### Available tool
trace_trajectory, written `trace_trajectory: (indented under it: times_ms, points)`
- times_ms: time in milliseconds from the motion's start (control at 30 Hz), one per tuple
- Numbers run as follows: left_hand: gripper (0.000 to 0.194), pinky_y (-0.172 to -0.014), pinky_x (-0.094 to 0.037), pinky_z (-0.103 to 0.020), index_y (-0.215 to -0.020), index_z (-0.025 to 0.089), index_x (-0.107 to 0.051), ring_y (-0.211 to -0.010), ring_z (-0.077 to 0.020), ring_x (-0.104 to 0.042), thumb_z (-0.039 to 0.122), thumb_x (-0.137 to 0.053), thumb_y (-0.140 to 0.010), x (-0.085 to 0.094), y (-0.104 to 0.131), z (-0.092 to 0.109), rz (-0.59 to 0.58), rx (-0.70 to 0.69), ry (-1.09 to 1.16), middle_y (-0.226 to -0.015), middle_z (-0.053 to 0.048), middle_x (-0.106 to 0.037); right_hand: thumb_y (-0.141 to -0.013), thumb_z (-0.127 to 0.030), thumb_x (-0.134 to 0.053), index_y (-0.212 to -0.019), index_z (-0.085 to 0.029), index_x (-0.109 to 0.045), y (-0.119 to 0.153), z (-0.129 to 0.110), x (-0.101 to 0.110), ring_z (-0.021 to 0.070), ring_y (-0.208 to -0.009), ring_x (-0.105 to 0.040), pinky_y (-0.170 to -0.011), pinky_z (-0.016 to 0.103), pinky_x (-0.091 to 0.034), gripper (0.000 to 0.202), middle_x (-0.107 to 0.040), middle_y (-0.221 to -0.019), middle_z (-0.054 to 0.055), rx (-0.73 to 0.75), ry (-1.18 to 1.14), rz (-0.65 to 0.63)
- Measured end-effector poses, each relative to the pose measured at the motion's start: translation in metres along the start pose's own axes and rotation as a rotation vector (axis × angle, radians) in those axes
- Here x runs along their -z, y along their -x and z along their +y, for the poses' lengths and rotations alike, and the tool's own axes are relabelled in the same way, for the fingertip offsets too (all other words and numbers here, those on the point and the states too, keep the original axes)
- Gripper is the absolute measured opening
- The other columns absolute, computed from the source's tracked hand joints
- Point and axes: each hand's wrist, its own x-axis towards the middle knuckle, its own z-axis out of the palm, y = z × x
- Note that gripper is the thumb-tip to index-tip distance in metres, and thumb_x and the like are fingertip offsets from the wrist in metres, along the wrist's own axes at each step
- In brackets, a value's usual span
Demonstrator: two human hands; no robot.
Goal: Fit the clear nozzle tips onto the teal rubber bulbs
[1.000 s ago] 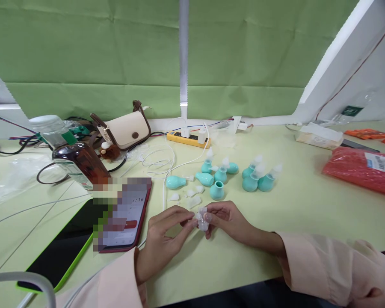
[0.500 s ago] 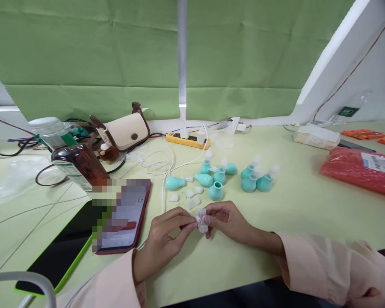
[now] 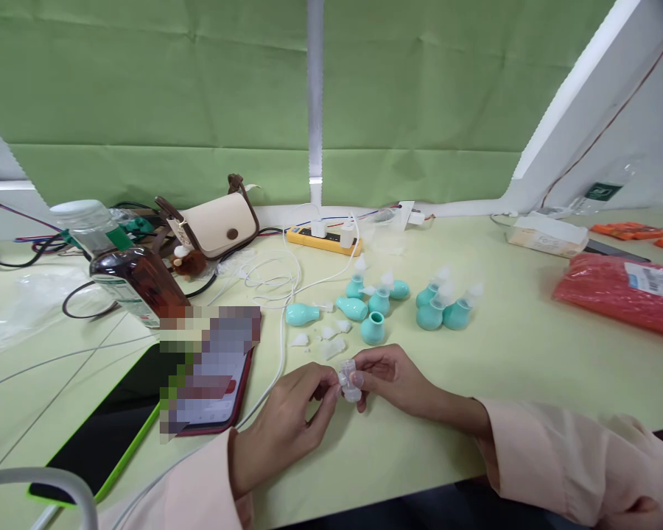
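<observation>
My right hand (image 3: 392, 377) grips a small clear plastic fitting (image 3: 348, 375) between thumb and fingers, a little above the table's near part. At the fitting's left side, my left hand (image 3: 301, 405) is closed in a pinch; whatever its fingertips hold is hidden or too small to name. Just beyond the hands stands an open-necked teal rubber bulb (image 3: 372, 330). Small translucent white pieces (image 3: 332, 347) lie to its left. Other teal bulbs stand behind with clear tips, among them one bulb (image 3: 456, 313) at right, while another bulb (image 3: 303, 314) lies on its side.
Two phones lie at left, one with a green case (image 3: 96, 434) and one with a red case (image 3: 221, 383). Behind them are a bottle of dark liquid (image 3: 138, 280) and a cream bag (image 3: 215, 227). A yellow power strip (image 3: 323, 240) and a red package (image 3: 613, 294) sit farther off.
My left fingers have curled more and shifted slightly at the fitting's side. The fitting is tilted a little differently in my right hand. The other objects stay in place.
</observation>
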Motion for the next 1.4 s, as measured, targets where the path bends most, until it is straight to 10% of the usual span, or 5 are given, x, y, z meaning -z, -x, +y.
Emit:
trace_trajectory:
  times_ms: [300, 567, 1400]
  points:
    - [0.024, -0.059, -0.048, -0.024, -0.096, 0.015, -0.058, -0.064, -0.0127, -0.055, 0.015, -0.062, -0.073, 0.005, -0.006, 0.004, 0.190, -0.070, 0.148, -0.073, -0.004, -0.061, -0.074, -0.035, -0.059, -0.074, -0.008, -0.063, 0.000, -0.004, 0.002, 0.0080, -0.047, -0.056, -0.048, 0.021, -0.050, 0.026, -0.059, -0.060, 0.002, -0.104, -0.172, -0.102]
    - [0.011, -0.056, -0.046, -0.025, -0.078, 0.018, -0.069, -0.066, -0.0144, -0.057, 0.013, -0.060, -0.075, 0.008, -0.010, -0.001, 0.059, -0.011, 0.360, -0.072, -0.005, -0.062, -0.072, -0.035, -0.062, -0.070, -0.007, -0.062, -0.002, 0.003, 0.007, 0.0068, -0.046, -0.054, -0.047, 0.021, -0.050, 0.028, -0.062, -0.062, 0.006, -0.282, -0.359, -0.223]
    - [0.013, -0.055, -0.048, -0.025, -0.081, 0.015, -0.066, -0.065, -0.0140, -0.057, 0.008, -0.057, -0.074, 0.001, -0.005, 0.002, 0.255, -0.089, 0.126, -0.072, -0.006, -0.060, -0.067, -0.041, -0.064, -0.070, -0.009, -0.064, -0.003, 0.000, 0.000, 0.0080, -0.046, -0.054, -0.047, 0.022, -0.050, 0.032, -0.061, -0.062, 0.003, -0.143, -0.160, 0.014]
